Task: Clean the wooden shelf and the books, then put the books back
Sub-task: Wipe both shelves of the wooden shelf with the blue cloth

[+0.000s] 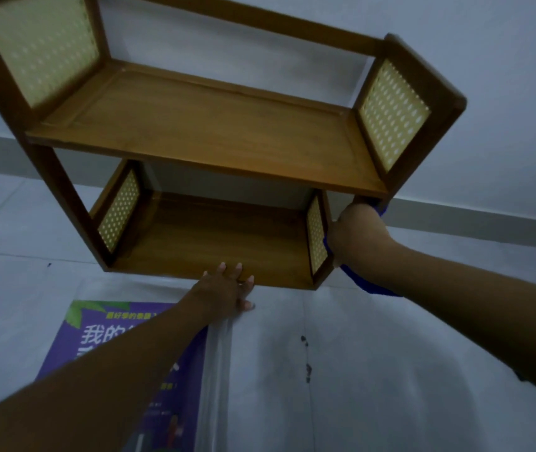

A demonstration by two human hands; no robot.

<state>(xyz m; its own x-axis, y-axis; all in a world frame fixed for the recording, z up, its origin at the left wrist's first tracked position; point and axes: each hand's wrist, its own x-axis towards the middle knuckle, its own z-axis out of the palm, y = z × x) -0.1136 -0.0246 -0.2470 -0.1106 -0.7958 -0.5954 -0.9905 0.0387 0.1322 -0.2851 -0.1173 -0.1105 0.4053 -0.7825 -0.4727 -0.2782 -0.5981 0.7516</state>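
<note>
Wooden shelf [211,135], left hand [224,291] flat, right hand [354,236] clamping blue cloth [367,285], book [74,347] "我的"

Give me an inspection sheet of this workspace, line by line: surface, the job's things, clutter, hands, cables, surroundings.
Surface: white surface under the shelf, with a few dark spots.
Job's things: wooden shelf upright, both boards bare of books; purple book lying flat in front of it, partly behind the left arm; blue cloth in use.
Clutter: nothing seen.
Hands: left hand rests with straight fingers on the lower board's front edge; right hand grips the blue cloth against the shelf's right side.
Cables: nothing seen.
Surroundings: pale wall with a grey skirting strip.
</note>
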